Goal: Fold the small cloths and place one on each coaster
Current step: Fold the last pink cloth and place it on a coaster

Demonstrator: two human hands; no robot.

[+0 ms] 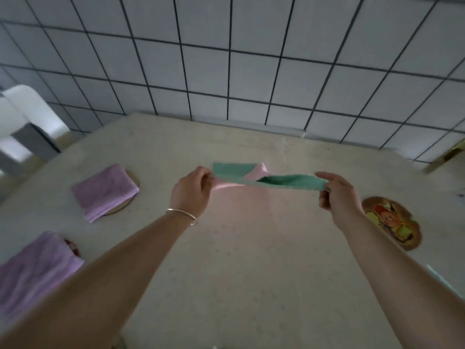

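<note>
A green and pink cloth (pixel 269 178) is stretched in the air above the middle of the table, partly folded over itself. My left hand (pixel 192 190) pinches its left end and my right hand (pixel 337 192) pinches its right end. A folded purple cloth (pixel 105 191) lies on a round coaster (pixel 134 178) at the left. Another folded purple cloth (pixel 35 270) covers a second coaster (pixel 73 246) at the near left. A bare coaster with a cartoon picture (pixel 392 221) lies on the table to the right of my right hand.
The beige table (pixel 239 260) ends at a white tiled wall (pixel 251 71) behind. A white and grey object (pixel 27 122) stands off the table's far left corner. A pale green edge (pixel 445 283) shows beside my right forearm.
</note>
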